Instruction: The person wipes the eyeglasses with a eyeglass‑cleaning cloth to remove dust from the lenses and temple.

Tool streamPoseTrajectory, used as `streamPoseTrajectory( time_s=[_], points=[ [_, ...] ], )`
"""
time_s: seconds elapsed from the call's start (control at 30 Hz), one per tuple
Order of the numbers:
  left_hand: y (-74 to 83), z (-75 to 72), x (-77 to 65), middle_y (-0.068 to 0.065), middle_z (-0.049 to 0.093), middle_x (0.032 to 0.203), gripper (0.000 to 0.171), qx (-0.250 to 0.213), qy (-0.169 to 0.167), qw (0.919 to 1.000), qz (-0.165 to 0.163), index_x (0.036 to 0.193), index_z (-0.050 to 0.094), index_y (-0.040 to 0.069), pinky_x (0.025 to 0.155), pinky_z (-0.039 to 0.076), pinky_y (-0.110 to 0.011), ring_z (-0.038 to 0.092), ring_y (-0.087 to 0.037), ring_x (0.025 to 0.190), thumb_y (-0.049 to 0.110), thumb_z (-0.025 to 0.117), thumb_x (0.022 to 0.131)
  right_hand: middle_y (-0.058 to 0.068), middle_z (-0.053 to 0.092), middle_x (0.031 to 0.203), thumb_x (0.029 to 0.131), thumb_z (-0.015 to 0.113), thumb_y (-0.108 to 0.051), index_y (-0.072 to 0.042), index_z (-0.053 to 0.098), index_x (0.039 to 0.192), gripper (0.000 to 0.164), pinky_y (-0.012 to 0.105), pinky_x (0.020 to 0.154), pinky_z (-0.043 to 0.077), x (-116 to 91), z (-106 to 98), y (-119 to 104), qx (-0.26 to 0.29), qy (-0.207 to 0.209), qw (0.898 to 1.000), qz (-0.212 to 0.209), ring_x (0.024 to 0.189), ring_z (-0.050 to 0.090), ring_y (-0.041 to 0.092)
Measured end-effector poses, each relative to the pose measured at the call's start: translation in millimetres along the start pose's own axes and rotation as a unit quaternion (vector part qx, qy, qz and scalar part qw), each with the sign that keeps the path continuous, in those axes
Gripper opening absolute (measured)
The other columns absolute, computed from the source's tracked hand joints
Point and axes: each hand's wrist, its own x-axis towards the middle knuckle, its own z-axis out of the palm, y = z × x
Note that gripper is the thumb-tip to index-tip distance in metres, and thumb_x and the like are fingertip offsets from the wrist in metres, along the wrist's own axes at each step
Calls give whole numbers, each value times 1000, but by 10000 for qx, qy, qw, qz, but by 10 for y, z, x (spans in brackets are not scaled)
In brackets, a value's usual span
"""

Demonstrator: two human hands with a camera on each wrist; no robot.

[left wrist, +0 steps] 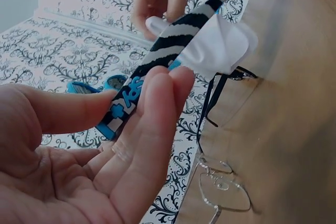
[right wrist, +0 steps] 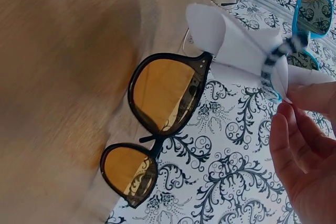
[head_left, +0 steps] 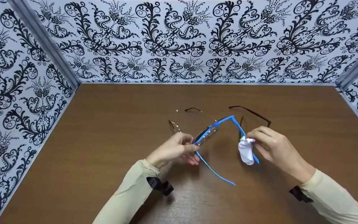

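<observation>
Blue-framed sunglasses with dark lenses hang above the table, their temples unfolded. My left hand pinches them by the frame's left end, near the hinge. In the left wrist view the near temple shows black and grey zebra stripes with blue lettering. My right hand pinches a white cloth folded round the other temple. Cloth hides part of that temple, whose blue tip sticks out below. In the right wrist view the thumb and fingers press the cloth against the striped temple.
Black-framed glasses with amber lenses lie on the wooden table behind my right hand. Thin wire-framed glasses lie beyond my left hand, partly hidden by the sunglasses. Patterned walls border the table's back and sides.
</observation>
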Motion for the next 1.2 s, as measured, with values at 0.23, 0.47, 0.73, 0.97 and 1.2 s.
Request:
streamPoseTrajectory(
  time_s=[0.23,0.47,0.73,0.97,1.2],
  points=[
    [-18,-54,7,-36,63,82,7,-70,188,9998,63,87,54,-5,71,57,-46,68,-20,61,-2,55,93,2,64,94,94,52,-10,-4,68,97,17,13,74,46,-57,-83,11,11,-224,9996,-179,80,61,15],
    [-38,-45,15,-31,65,80,7,-122,332,9993,87,87,53,-3,71,58,-44,68,-20,63,-3,54,94,1,64,92,100,47,-22,-6,68,97,27,19,67,49,-43,-161,-61,170,-467,9981,-365,77,61,14],
    [-41,-29,25,-34,64,84,4,-239,471,9985,167,89,52,-4,68,58,-38,69,-21,65,-4,53,94,3,64,91,82,62,4,-4,66,99,19,16,68,50,-22,-64,-196,951,-550,9935,-286,77,60,14],
    [-49,9,44,-40,61,89,8,-332,482,9978,310,98,51,-12,71,58,-40,68,-20,65,-4,52,94,3,66,92,82,64,9,-4,65,102,24,16,70,51,23,90,-371,1641,-815,9829,-204,79,62,12],
    [-47,68,60,-37,63,85,5,-381,409,9977,375,96,51,-8,69,58,-40,68,-19,64,-3,51,95,5,65,89,70,64,22,-2,63,101,39,15,65,52,111,195,-505,1946,-705,9783,-87,75,62,13]
  ],
)
